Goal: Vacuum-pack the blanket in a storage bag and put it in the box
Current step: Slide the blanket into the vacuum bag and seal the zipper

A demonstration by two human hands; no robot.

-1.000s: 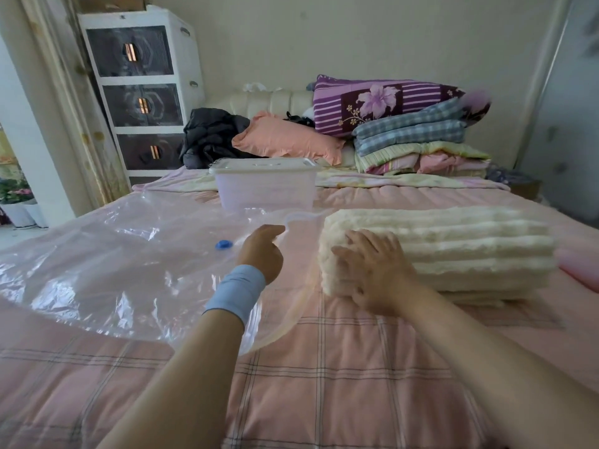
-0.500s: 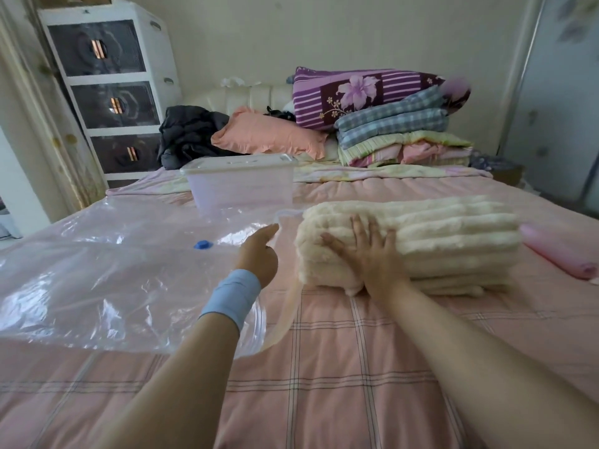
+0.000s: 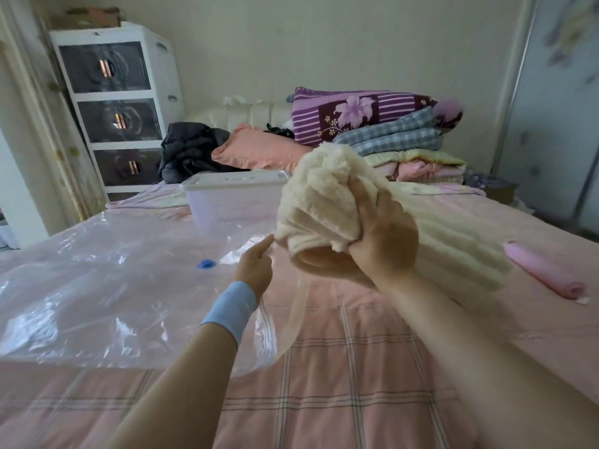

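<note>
Judged early in the task: blanket (image 3: 324, 202) not yet inside the storage bag (image 3: 97, 286), no sealing, no air drawn out, nothing placed in the box (image 3: 233, 205). Gripped by the right hand (image 3: 382, 241), fingers curled tight into the near end of the cream blanket, with that end raised off the bed (image 3: 324, 400) and the rest trailing down to the right onto the checked pink bedspread. Thick, ribbed and fleecy, bunched into a soft lump at the grip; likely to sag and come unfolded if carried by one end alone. To the left, flat on the bed, the storage bag: thin clear plastic, crinkled and glossy, with a round blue valve (image 3: 206, 264) on its upper face and its mouth toward the right, just beside the blanket. At that mouth, the left hand (image 3: 256, 270), above a pale blue wristband (image 3: 228, 311), forefinger out toward the blanket, other fingers curled; cannot tell whether pinching the bag's lip or holding nothing. Beyond the bag, at the far middle, the box: translucent rigid plastic, rectangular, lid (image 3: 235, 181) on. Left to do, as judged: spread the mouth wide, feed the blanket in, close the seal, draw the air out through the valve, lift the lid, set the flattened pack inside. On the right, near the blanket's trailing end, a pink rolled cloth (image 3: 544, 273).
</note>
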